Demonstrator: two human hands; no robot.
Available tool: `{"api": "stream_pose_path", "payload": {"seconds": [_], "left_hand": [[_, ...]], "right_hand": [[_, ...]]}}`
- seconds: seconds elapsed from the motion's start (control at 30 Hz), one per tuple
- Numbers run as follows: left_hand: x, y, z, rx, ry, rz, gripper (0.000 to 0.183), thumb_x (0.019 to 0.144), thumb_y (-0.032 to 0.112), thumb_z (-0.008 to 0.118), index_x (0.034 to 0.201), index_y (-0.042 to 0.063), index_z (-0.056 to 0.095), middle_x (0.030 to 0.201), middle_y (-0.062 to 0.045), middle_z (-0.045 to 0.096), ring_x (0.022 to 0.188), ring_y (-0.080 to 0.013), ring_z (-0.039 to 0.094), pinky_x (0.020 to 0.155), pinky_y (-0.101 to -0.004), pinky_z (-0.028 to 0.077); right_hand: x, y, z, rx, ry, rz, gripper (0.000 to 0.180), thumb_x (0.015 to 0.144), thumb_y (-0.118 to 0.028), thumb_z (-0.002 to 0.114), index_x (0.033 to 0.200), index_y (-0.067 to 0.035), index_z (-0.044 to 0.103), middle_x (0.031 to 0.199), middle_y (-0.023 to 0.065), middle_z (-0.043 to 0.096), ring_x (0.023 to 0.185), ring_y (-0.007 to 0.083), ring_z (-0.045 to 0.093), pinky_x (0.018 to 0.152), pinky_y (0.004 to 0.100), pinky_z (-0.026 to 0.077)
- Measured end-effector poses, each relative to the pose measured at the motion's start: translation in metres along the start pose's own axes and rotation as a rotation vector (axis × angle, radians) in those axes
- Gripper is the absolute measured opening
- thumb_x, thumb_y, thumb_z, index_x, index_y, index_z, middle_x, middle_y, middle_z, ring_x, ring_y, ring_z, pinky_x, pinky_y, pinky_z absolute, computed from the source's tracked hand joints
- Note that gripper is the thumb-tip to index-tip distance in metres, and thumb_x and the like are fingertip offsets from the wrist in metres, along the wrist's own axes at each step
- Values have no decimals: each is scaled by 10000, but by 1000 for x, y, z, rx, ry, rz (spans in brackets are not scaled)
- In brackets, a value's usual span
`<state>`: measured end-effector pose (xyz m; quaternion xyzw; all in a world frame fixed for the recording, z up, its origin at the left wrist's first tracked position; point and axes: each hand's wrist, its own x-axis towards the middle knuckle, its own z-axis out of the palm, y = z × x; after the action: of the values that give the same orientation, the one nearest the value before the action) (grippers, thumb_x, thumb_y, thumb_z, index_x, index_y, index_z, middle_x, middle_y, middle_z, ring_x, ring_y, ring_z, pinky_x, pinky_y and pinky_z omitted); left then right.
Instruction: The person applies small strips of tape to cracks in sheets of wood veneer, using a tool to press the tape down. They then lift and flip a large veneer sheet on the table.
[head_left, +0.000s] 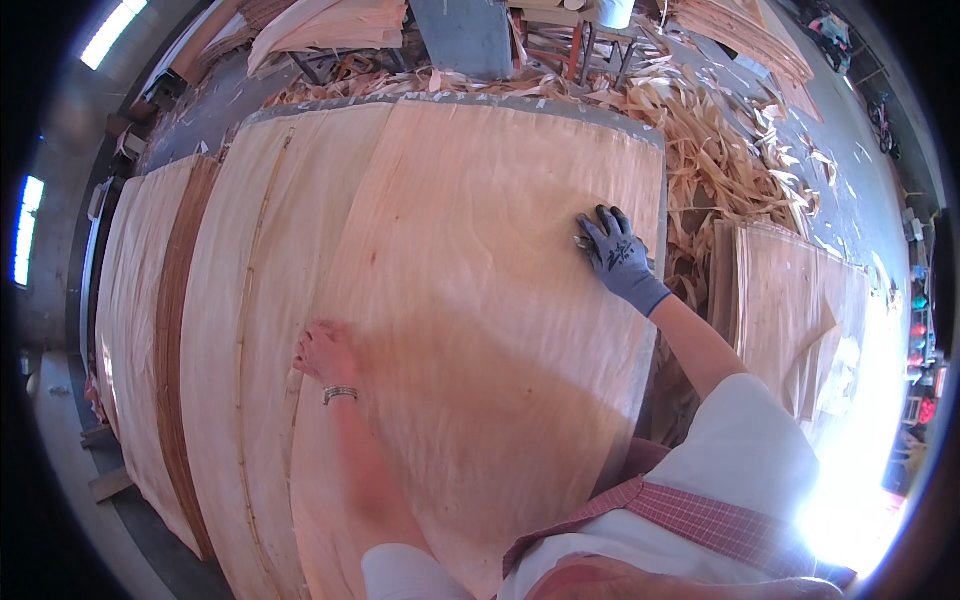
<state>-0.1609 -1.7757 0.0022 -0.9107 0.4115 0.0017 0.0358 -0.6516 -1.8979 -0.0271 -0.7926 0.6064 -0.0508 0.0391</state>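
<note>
A broad sheet of pale wood veneer (480, 247) lies flat before me on a worktable (646, 133). My right hand (619, 251), in a grey glove with dark fingertips, rests palm down near the sheet's right edge with fingers apart. My left hand (326, 352) is bare, with a metal band (340, 393) at the wrist. It is at the sheet's left edge, fingers curled and slightly blurred; whether they pinch the edge cannot be seen. Left of that edge lies a paler veneer sheet (206, 337), with a narrow yellowish strip (247, 300) running lengthwise along it.
A thick veneer stack (135, 300) stands at the left. Torn veneer strips (712, 142) are heaped on the floor beyond the table's right corner. More veneer sheets (780, 300) stand at the right. Stacked sheets (330, 34) and a grey panel (465, 37) are at the back.
</note>
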Motion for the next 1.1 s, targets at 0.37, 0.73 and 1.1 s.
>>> {"api": "stream_pose_path", "payload": {"seconds": [0.37,0.73,1.1], "left_hand": [[24,-59,27,41,128,115,501,890,453,612,1303,176,544,1304,-133,565,1221,-324,516,984,-559,383],[-425,-269,47,90,354,-716,669,895,438,622,1422,79,419,1471,-180,415,1383,-329,354,1096,-518,301],[-830,-339,85,-347,496,-2241,834,785,580,711,1265,-79,534,1224,-261,592,1151,-396,584,941,-508,492]], "right_hand": [[16,-1,0,91,88,-71,442,950,-359,540,1366,-212,525,1456,175,430,1377,383,361,961,537,483],[24,17,25,84,222,-376,372,965,-209,551,1302,-51,565,1310,205,559,1249,389,474,1042,478,407],[-10,-311,-13,86,411,-1087,425,1005,-270,527,1412,-154,488,1400,211,490,1279,410,453,1015,493,441]]}}
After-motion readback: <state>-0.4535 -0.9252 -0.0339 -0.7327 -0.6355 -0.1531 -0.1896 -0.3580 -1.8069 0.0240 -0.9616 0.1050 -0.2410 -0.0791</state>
